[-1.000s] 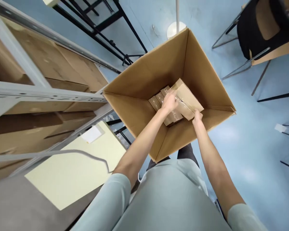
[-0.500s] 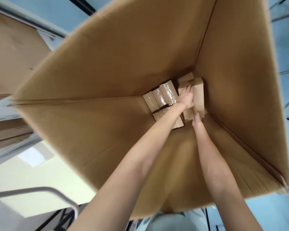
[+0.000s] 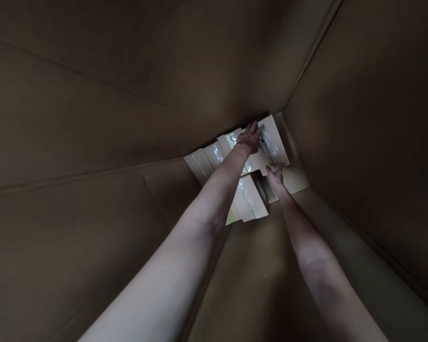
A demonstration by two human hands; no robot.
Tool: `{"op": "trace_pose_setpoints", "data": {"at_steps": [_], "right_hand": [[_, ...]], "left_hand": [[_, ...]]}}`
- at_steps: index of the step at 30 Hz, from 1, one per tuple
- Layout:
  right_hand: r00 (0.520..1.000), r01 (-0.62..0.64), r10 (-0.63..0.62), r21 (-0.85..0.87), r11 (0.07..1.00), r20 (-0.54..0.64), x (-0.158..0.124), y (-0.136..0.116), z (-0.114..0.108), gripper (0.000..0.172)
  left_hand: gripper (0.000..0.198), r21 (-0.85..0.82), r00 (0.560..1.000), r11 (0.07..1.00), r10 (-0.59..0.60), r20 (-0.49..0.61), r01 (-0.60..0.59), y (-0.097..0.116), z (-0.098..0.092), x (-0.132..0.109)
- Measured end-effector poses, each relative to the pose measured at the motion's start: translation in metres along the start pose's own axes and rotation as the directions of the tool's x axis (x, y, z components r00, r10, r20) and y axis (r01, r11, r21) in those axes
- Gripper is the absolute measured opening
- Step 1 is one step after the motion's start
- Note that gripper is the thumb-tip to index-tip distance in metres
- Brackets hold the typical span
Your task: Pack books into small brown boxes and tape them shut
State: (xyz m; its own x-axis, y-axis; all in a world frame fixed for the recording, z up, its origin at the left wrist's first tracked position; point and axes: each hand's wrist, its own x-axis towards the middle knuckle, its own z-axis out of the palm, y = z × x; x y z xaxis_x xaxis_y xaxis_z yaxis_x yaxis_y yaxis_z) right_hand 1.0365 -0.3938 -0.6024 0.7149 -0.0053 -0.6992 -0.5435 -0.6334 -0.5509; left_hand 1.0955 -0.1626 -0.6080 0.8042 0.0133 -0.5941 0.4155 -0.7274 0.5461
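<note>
Deep inside a large cardboard carton, both my hands are at a small cardboard box (image 3: 278,142) with shiny clear tape along its top. My left hand (image 3: 249,137) lies on the box's left part, fingers spread. At its near edge, my right hand (image 3: 275,175) grips with thumb and fingers apart on the cardboard; its underside grip is hidden. Left of it, a row of taped small boxes (image 3: 214,153) stands against the carton wall, partly covered by my left forearm. A nearer taped box (image 3: 251,197) sits below that row.
The tall carton walls (image 3: 371,109) close in on all sides and are dim. Bare carton floor (image 3: 296,178) shows right of the held box, and a dark gap (image 3: 262,185) lies between the box and the nearer one.
My head has come down into the carton, so its rim and the room have left view. The small box now lies against the row, its taped top facing up, and my left hand has spread.
</note>
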Motion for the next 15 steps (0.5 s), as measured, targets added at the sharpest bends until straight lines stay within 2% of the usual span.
{"op": "trace_pose_setpoints", "data": {"at_steps": [2,4,7,9,11,13,15], "right_hand": [[0.998,-0.053,0.05,-0.102,0.993,-0.025,0.004,0.006,0.005,0.11],[0.998,-0.063,0.06,-0.133,0.989,-0.025,0.007,0.01,0.006,0.107],[0.999,-0.04,0.041,-0.092,0.995,0.014,0.01,0.012,0.003,0.098],[0.999,-0.047,0.048,-0.066,0.997,0.021,0.012,0.01,0.001,0.097],[0.996,-0.093,0.094,-0.046,0.995,0.005,0.013,0.003,-0.002,0.101],[0.989,-0.148,0.149,-0.032,0.988,0.007,0.009,-0.006,-0.006,0.107],[0.979,-0.196,0.197,-0.026,0.98,0.053,-0.001,-0.017,-0.014,0.107]], "left_hand": [[0.116,-0.026,0.999,1.0,0.003,-0.045,-0.004,-0.009,0.009,0.012],[0.113,-0.051,0.996,0.998,0.02,-0.083,-0.024,-0.017,0.017,0.017],[0.112,-0.029,0.992,0.997,0.073,-0.104,-0.076,-0.024,0.03,0.003],[0.11,0.002,0.991,0.997,0.071,-0.117,-0.071,-0.019,0.043,-0.021],[0.099,0.017,0.995,1.0,-0.008,-0.104,0.01,-0.004,0.062,-0.054],[0.085,-0.004,0.994,0.995,-0.103,-0.033,0.103,0.02,0.083,-0.094],[0.079,-0.025,0.979,0.982,-0.184,0.088,0.187,0.048,0.102,-0.139]]}}
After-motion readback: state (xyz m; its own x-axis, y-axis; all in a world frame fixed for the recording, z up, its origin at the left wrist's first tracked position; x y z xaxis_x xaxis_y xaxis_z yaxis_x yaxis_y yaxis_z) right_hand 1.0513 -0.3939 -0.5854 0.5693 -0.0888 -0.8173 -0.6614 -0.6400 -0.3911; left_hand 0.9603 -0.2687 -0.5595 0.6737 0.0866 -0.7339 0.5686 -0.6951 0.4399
